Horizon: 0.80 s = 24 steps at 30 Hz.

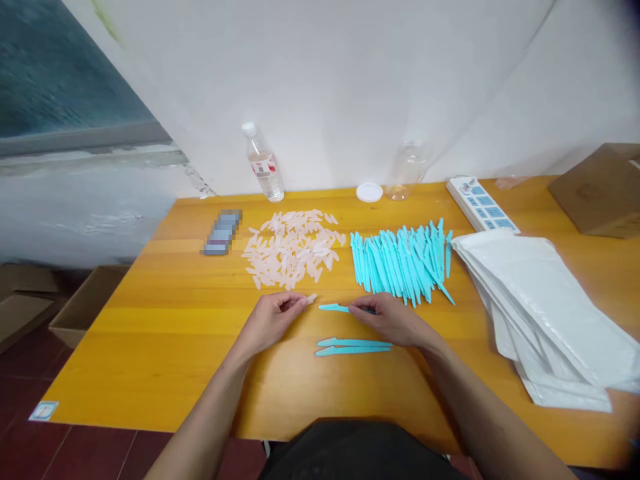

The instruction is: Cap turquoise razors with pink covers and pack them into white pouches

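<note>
Turquoise stick, pinched by our right hand, points left toward the pale piece our left hand pinches.

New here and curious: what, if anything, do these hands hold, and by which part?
The left hand holds a pale piece by one end, the right hand a blue stick by its handle.

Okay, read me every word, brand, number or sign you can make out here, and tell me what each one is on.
Nothing can be quoted with certainty.
Bottle label: red and white, print too small to read.
White strip with blue panels: any markings too small to read.
Corner sticker: blue-framed, its mark too blurred to read.
Phone-like object: pixelated, nothing legible.
</note>
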Each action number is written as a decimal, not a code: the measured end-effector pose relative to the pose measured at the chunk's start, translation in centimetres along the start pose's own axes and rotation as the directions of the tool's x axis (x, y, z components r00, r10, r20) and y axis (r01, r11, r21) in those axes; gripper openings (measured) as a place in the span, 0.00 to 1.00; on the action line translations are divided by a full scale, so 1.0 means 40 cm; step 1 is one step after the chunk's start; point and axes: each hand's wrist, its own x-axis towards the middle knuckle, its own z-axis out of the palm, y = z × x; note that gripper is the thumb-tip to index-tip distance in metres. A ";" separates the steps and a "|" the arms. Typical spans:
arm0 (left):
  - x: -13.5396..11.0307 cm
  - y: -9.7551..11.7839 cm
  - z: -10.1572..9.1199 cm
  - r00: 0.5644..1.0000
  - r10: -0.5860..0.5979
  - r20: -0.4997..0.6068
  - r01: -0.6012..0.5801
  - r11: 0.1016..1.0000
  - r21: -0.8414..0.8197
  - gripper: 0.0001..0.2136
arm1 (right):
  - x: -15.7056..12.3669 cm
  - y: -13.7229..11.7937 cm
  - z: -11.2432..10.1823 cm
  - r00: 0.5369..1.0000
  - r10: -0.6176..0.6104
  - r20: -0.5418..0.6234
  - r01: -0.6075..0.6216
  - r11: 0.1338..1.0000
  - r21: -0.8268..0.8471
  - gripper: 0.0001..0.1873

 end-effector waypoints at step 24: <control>-0.054 0.049 0.063 0.989 0.004 0.146 0.014 0.992 -0.126 0.19 | -0.025 -0.013 0.010 0.997 -0.064 0.054 0.066 0.997 -0.045 0.19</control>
